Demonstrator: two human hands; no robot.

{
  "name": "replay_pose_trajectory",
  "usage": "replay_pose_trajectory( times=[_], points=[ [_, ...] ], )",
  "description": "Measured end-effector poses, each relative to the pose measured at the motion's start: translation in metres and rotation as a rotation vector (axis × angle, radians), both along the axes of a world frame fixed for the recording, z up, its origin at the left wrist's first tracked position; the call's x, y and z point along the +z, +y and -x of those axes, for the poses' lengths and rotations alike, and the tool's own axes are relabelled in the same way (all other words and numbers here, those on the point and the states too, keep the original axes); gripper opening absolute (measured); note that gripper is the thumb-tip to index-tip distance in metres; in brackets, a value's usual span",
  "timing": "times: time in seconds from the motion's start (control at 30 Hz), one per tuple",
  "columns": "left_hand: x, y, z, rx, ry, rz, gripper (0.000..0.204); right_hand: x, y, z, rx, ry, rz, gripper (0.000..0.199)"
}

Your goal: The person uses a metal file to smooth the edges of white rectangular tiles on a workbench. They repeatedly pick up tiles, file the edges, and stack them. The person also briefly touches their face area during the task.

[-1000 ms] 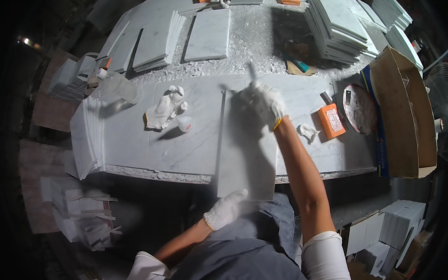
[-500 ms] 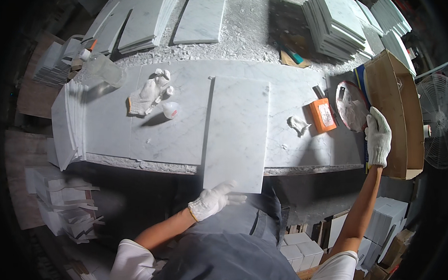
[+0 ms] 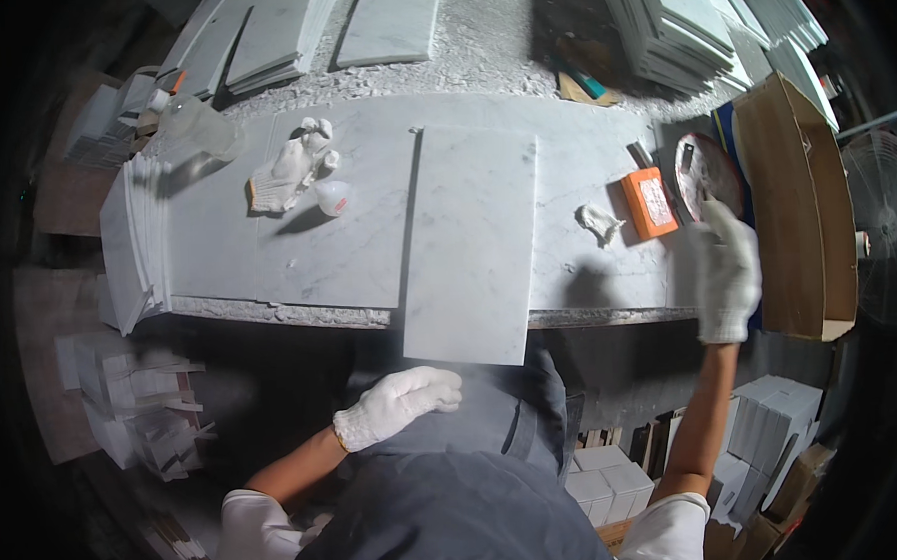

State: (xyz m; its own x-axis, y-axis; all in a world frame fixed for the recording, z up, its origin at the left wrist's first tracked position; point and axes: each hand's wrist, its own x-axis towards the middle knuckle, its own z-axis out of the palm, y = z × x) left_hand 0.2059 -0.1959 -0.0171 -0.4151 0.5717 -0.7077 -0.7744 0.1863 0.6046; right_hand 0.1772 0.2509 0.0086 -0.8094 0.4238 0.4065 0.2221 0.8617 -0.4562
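Note:
A white marble tile (image 3: 472,244) lies on the worktable, its near end jutting past the front edge. My left hand (image 3: 402,402), in a white knit glove, rests just below that end, over my lap. It is open, fingers stretched out and slightly bent, apart from the tile. At the right, my right hand (image 3: 728,268), gloved too and blurred, is at the near rim of a round bowl (image 3: 721,163) with pale paste inside. Its fingers look closed; whatever is in them is too smeared to make out. A small dark strip shows in the bowl.
An orange box (image 3: 650,203) and a crumpled white scrap (image 3: 600,223) lie left of the bowl. A spare glove (image 3: 289,172), a small translucent bottle (image 3: 334,198) and a clear jug (image 3: 202,129) stand at left. An open cardboard box (image 3: 791,205) borders the right; tile stacks (image 3: 673,30) stand behind.
My left hand has come off the tile's near end and moved slightly left. My right hand has moved left from the bowl's right side to its near rim. The view has shifted slightly.

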Motion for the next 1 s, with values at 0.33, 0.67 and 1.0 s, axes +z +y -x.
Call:
replay_pose_trajectory(
  times=[0.33, 0.67, 1.0],
  points=[
    [0.036, 0.039, 0.022, -0.19, 0.859, 0.076, 0.026, -0.052, -0.089, 0.033, -0.026, -0.412, -0.099, 0.031],
    [-0.015, 0.014, 0.096, 0.01, 1.842, 0.53, 0.03, -0.039, -0.093, 0.052, -0.054, -0.475, 0.114, 0.019],
    [-0.054, 0.021, 0.128, 0.027, 1.982, 0.555, 0.034, -0.036, -0.169, 0.15, 0.18, -0.308, 0.703, 0.043]
  ],
)
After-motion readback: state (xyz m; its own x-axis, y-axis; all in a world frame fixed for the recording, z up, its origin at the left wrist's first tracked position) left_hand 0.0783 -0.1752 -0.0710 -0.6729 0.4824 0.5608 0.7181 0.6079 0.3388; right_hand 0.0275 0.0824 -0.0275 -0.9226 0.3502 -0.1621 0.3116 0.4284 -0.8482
